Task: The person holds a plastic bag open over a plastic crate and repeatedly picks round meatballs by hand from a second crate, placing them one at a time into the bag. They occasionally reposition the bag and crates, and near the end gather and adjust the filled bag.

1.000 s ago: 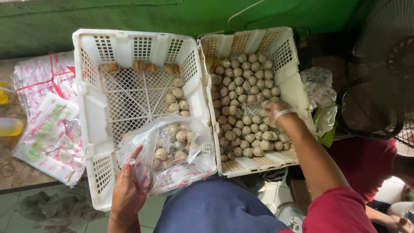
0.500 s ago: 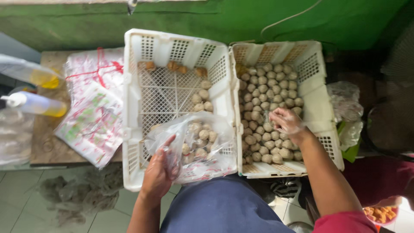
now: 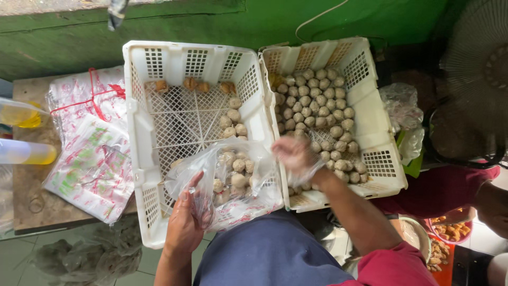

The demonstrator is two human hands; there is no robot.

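Head view: left hand (image 3: 186, 225) clamped on clear bag (image 3: 233, 180) w/ balls over near-empty left crate (image 3: 138, 132); right hand (image 3: 292, 153) blurred at full crate's (image 3: 370, 122) edge, fingers can't tell; green wall (image 3: 211, 21) behind.

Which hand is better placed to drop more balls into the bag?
Right. The right hand hovers blurred at the bag's mouth, beside the full basket. The left hand grips the clear bag, holding it open over the left basket.

Soft, even daylight falls from above, with faint shadows. The right hand (image 3: 292, 153) is motion-blurred. The clear bag (image 3: 233, 180) shows glare. The frame's right edge is dim, its corners bent.
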